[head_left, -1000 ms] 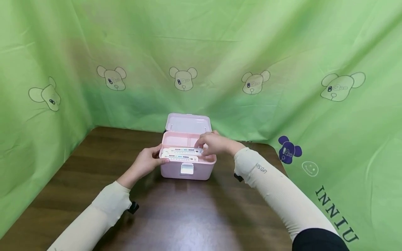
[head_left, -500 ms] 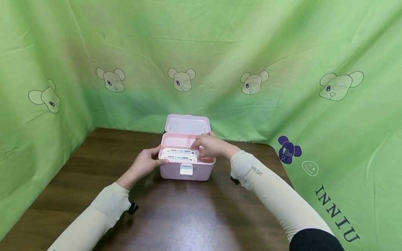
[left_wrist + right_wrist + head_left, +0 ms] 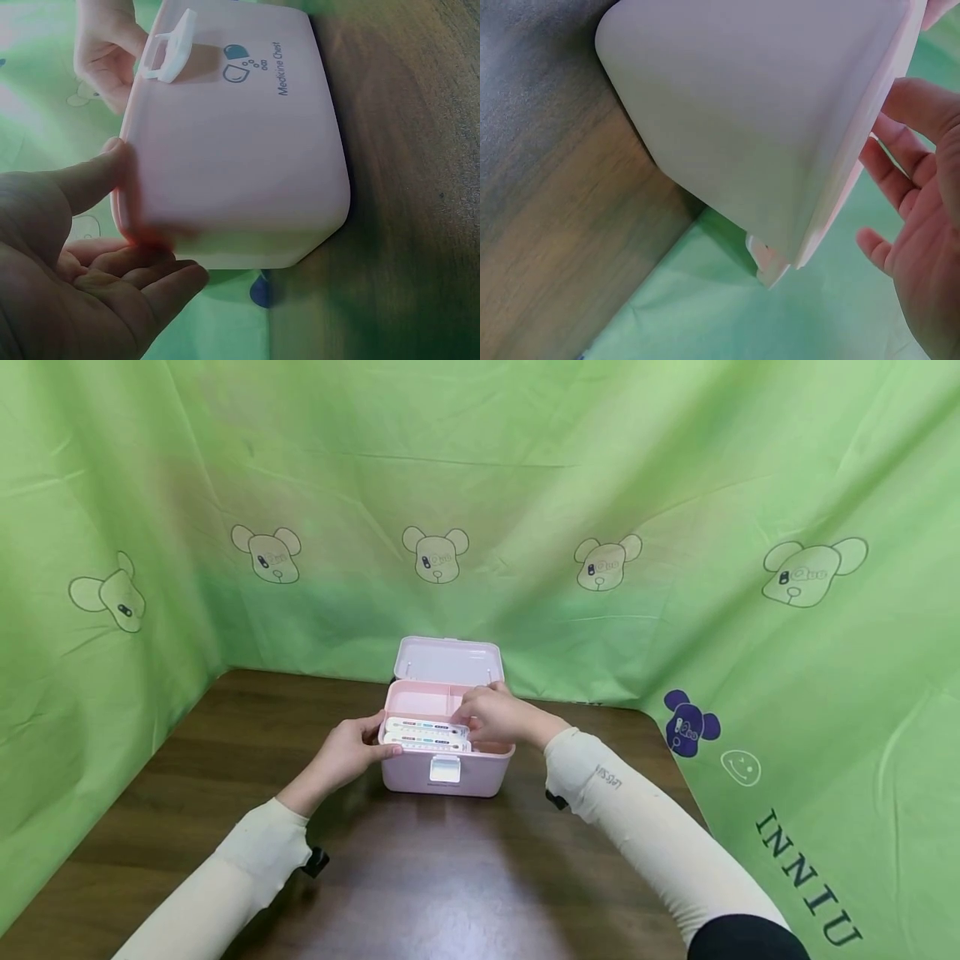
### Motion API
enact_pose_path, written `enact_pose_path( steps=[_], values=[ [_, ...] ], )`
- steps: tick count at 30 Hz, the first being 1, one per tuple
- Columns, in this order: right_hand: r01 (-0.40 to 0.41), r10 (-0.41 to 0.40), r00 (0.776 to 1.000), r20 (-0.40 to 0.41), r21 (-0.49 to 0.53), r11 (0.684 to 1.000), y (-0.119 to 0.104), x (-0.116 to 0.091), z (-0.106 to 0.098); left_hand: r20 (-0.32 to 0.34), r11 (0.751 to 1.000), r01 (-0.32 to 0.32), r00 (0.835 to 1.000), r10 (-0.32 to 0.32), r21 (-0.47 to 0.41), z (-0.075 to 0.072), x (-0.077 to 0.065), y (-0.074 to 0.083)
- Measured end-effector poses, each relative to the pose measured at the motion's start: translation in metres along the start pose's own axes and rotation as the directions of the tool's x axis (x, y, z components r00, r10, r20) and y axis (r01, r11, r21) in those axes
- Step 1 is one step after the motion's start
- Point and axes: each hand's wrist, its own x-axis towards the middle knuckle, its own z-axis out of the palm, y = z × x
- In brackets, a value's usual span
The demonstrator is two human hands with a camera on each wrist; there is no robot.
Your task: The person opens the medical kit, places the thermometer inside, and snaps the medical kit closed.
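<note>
A pink medicine chest point(image 3: 480, 771) stands on the table with its lid point(image 3: 448, 662) tipped back. My left hand point(image 3: 348, 753) grips its left front corner, thumb on the front rim and fingers along the side; the left wrist view shows this hold closely. Inside lie two white strips with printed scales, like thermometers: a rear thermometer point(image 3: 423, 727) and a front thermometer point(image 3: 426, 742), side by side. My right hand point(image 3: 498, 718) reaches over the right rim and holds the rear one's right end between thumb and fingers. In the right wrist view the rim hides those fingertips.
Divided pink compartments point(image 3: 420, 699) fill the rear of the chest. A white latch point(image 3: 445, 768) hangs on its front. Brown wooden table point(image 3: 420, 877) surrounds it, and a green curtain point(image 3: 525, 460) encloses the back and sides.
My right hand has moved slightly left and the rear thermometer has slid left with it, lining up above the front one. My left hand keeps its hold on the corner.
</note>
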Motion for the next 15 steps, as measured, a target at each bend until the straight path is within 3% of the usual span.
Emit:
enact_pose_path(
  steps=[10, 15],
  values=[
    [-0.021, 0.017, 0.997, -0.072, -0.064, 0.998, -0.0012, -0.0041, 0.0018, 0.009, 1.000, -0.009, 1.000, 0.009, 0.014, -0.0030, 0.0012, 0.0043],
    [-0.023, 0.021, 0.996, -0.091, -0.028, 0.999, -0.0018, -0.0089, 0.0040, 0.021, 1.000, -0.001, 1.000, 0.001, 0.011, -0.0061, 0.0023, 0.0071]
  ],
)
